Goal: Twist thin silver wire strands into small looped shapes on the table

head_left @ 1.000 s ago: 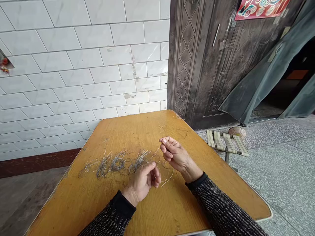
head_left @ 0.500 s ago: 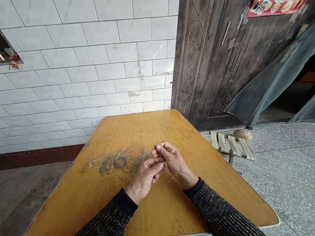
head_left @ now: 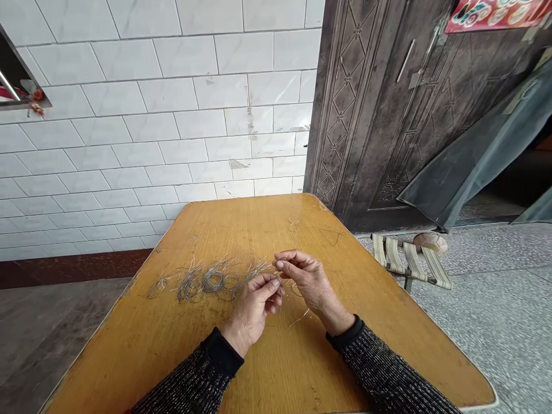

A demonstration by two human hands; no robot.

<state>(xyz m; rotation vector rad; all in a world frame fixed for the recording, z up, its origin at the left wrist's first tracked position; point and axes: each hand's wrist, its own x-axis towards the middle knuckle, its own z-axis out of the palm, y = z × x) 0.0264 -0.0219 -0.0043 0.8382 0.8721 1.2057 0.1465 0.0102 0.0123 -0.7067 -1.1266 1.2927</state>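
My left hand [head_left: 252, 310] is closed above the table, its thumb and forefinger pinching a thin wire [head_left: 282, 300] that hangs down past the fingers. Close beside it, my right hand [head_left: 311, 284] holds thumb and fingertips together at the wire's upper end; the wire is so fine there that its exact path is hard to follow. Coiled bundles of thin grey wire [head_left: 213, 280] lie in a row left of my hands, the rightmost partly behind my left hand. A short loose piece of wire [head_left: 299, 317] rests on the tabletop under my right wrist.
The yellow wooden table [head_left: 241, 224] stands against a white tiled wall [head_left: 172, 103]. Small wire loops [head_left: 294, 224] lie toward its far end. To the right are a striped folding stool [head_left: 411, 261], a ball [head_left: 431, 242], a dark door [head_left: 366, 115] and a grey curtain [head_left: 478, 149].
My right hand has drawn slightly up and away from my left, widening the gap between them. The left hand still pinches the wire. The whole view has shifted a little.
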